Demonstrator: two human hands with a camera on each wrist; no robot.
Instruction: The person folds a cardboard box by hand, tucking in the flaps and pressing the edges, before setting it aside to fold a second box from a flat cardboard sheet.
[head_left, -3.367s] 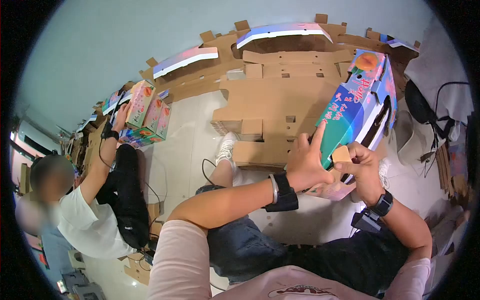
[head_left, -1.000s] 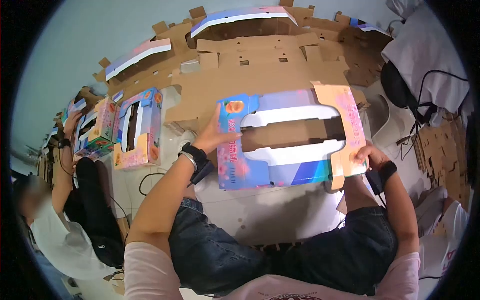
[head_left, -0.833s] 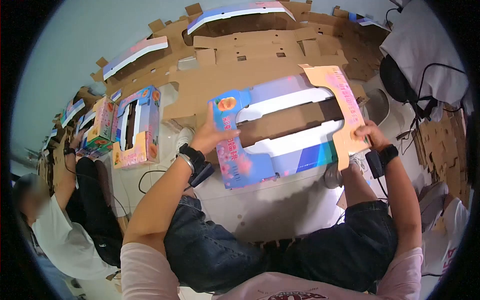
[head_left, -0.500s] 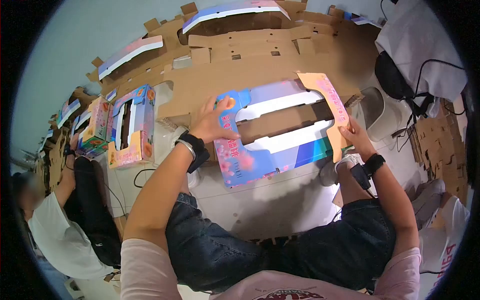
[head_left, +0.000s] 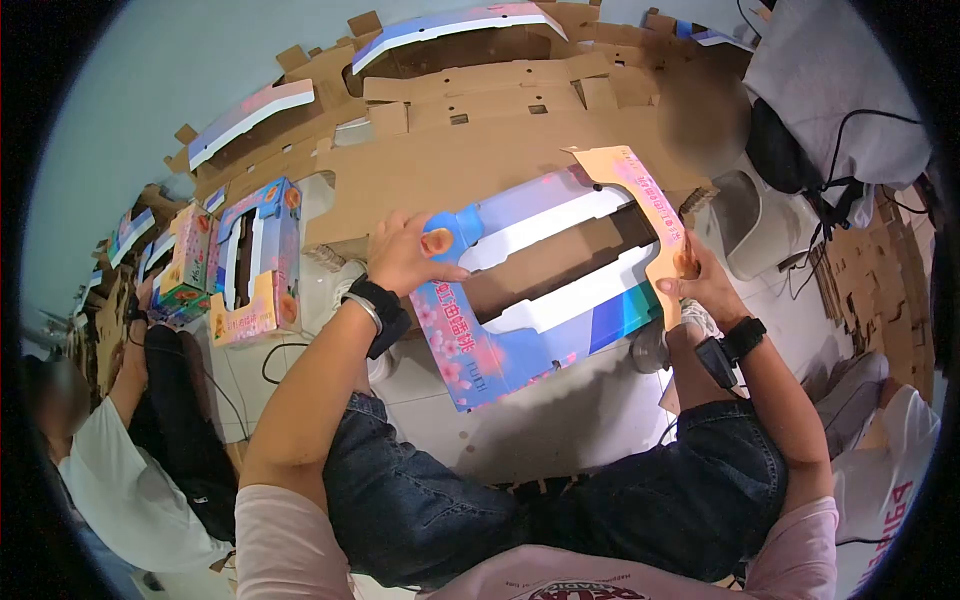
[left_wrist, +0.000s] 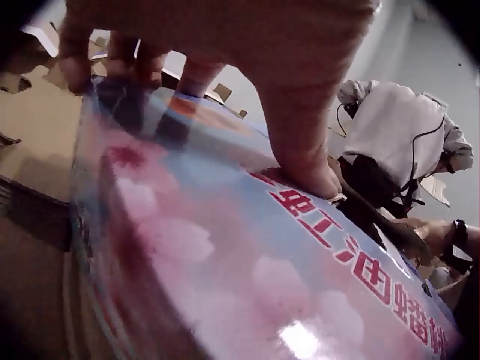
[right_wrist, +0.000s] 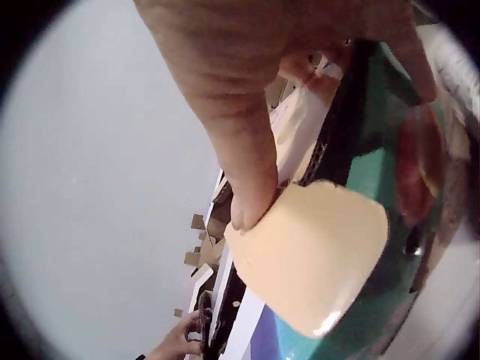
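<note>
A printed cardboard box (head_left: 500,360) with a long opening in its top is held tilted above the floor. Its left end is gripped by my left hand (head_left: 405,255), the thumb over the top edge. At the orange end panel (head_left: 640,190) my right hand (head_left: 708,285) holds the other side. The left wrist view shows the left hand (left_wrist: 247,67) spread over the printed face (left_wrist: 225,247), fingers over its far edge. In the right wrist view the right thumb presses by an orange flap (right_wrist: 315,251), the hand (right_wrist: 255,82) over the green side.
Flat brown cardboard sheets (head_left: 440,165) lie stacked beyond the box. To the left stand finished-looking printed boxes (head_left: 262,245) and a seated person (head_left: 130,480). At the right are a pale bin (head_left: 770,225), a draped grey cloth (head_left: 840,80) with cables, and more cardboard (head_left: 875,290).
Earlier the box stood steeply at the right with both hands at its lower end. It then came round lengthwise between the hands, and has since tilted, its left end dropping nearer the body.
</note>
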